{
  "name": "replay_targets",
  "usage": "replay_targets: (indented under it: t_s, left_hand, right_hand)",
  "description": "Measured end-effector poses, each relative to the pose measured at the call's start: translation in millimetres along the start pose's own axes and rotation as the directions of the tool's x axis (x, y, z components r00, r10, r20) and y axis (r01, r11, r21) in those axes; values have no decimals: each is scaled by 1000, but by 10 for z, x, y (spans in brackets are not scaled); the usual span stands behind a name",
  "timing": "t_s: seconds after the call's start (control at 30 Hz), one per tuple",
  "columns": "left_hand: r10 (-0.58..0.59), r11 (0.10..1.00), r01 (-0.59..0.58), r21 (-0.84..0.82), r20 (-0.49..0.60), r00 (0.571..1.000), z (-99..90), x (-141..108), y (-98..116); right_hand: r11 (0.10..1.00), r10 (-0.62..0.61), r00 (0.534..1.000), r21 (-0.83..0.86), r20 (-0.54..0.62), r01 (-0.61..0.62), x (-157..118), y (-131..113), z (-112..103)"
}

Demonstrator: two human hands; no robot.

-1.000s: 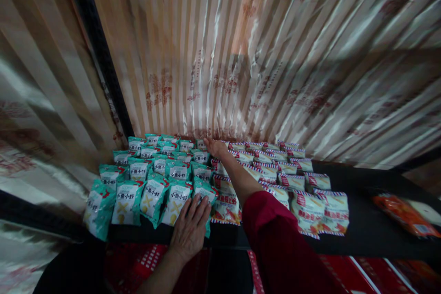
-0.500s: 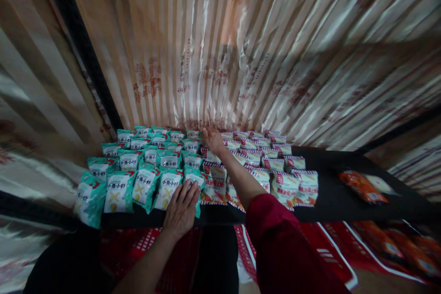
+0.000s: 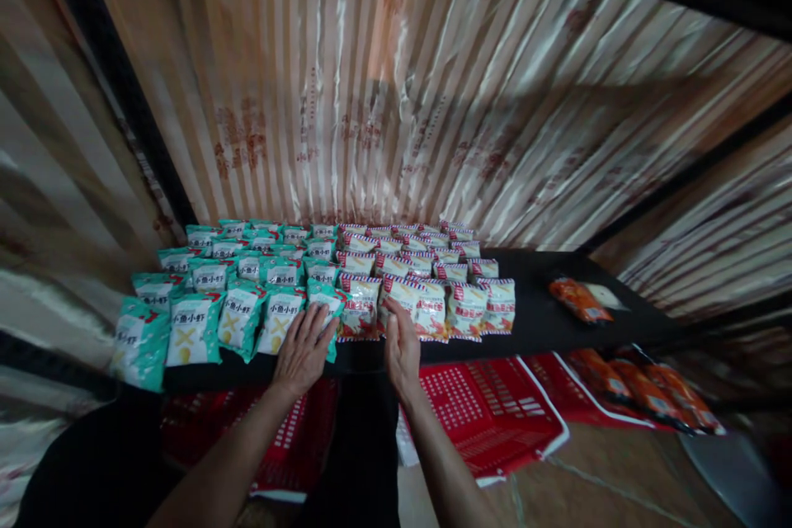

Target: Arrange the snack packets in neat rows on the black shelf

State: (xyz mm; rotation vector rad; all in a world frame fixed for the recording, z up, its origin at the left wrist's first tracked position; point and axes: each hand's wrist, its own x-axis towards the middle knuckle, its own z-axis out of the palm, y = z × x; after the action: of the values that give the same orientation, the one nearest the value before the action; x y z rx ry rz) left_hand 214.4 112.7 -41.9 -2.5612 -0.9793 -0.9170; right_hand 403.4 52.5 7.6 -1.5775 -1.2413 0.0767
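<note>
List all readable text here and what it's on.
"小鱼小虾": teal-and-white plastic snack bags.
Large red characters on white plastic bags with striped edges: too blurred to quote reliably.
Reddish print on striped, shiny wall sheeting: too blurred.
Orange plastic packet on the black shelf: no legible text.

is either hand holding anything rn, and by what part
Nothing is clearly held. The left hand lies with its fingers on the front of a teal bag; the right hand is by a white bag, contact unclear.
</note>
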Motion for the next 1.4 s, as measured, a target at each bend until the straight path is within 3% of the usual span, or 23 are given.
replay_targets:
  t_s: [0.17, 0.33, 0.53, 0.83, 0.97, 1.1, 1.27, 1.4]
  left_hand:
    - [50, 999, -49, 13, -76, 996, 20, -19, -12]
    - [81, 996, -75, 53, -126, 989, 3, 8, 104]
    - [164, 986, -164, 6, 16, 986, 0, 249, 285]
    - [206, 977, -212, 12, 186, 961, 82, 317, 229]
    - [253, 967, -254, -11, 158, 955, 40, 310, 226]
    - [221, 974, -210, -84, 140, 965, 67, 326, 271]
    - [178, 981, -168, -99, 112, 978, 179, 322, 304]
    - [184, 979, -178, -96, 61, 981, 228, 303, 308]
  right_hand:
    - [996, 64, 997, -71, 45, -61, -337, 123, 97]
    - [993, 80, 990, -97, 116, -69, -447, 245, 183]
    - [991, 18, 995, -132, 101, -5, -471, 316, 291]
    - [982, 0, 994, -190, 105, 20, -480, 304, 354]
    - [990, -29, 990, -133, 140, 48, -483, 318, 396]
    - [976, -4, 990, -215, 143, 35, -529, 345, 403]
    - [978, -11, 996, -208, 86, 28, -532, 306, 345]
    - [984, -34, 999, -173, 29, 39, -383, 191, 253]
